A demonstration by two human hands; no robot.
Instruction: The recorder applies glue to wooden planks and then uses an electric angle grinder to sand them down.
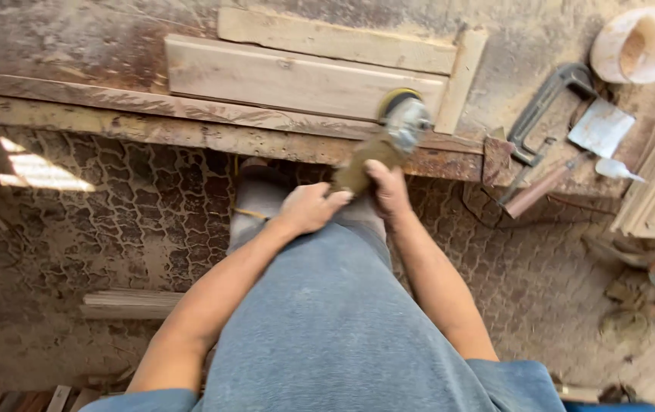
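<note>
While both hands are clamping the dusty olive-green angle grinder (pixel 377 145), its round sanding disc (pixel 406 114) is sitting blurred at the front edge of the pale rectangular wooden panel (pixel 282 76). Left hand (pixel 312 206) is gripping the grinder's rear end, right hand (pixel 388 189) is wrapping the body just ahead. Panel is lying flat on the sawdust-covered wooden surface (pixel 76 46). Grey metal C-clamp (pixel 545 103), flat steel scraper (pixel 600 126) and round pale wooden bowl (pixel 642 43) are lying well to the right.
</note>
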